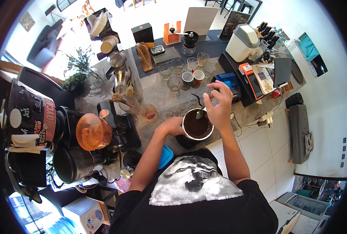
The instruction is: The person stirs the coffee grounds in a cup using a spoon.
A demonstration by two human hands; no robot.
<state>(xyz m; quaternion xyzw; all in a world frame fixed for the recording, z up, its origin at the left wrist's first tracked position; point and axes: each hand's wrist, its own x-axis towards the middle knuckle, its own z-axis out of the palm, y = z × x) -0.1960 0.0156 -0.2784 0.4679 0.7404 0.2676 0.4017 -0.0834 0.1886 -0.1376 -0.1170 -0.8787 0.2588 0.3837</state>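
In front of my chest is a white-rimmed round vessel point(198, 138) with dark brown contents point(195, 127). My left hand point(173, 125) grips its left side. My right hand point(219, 105), fingers pinched above the right rim, holds a metal spoon point(199, 114); the spoon's bowl is inside the vessel, over the brown contents. A thin black curved spout point(197, 97) rises just beyond the far rim; whether it belongs to the vessel I cannot tell. Left of my left hand, a ribbed glass point(149, 114) has amber liquid in its bottom.
Beyond the vessel stand several clear glasses point(175, 84) and two small cups point(198, 75). A hand coffee grinder point(190, 41) is farther back. Coffee machines and an orange-lidded container point(93, 131) crowd the left. A blue lid point(165, 156) lies by my left forearm. A card terminal point(254, 82) sits right.
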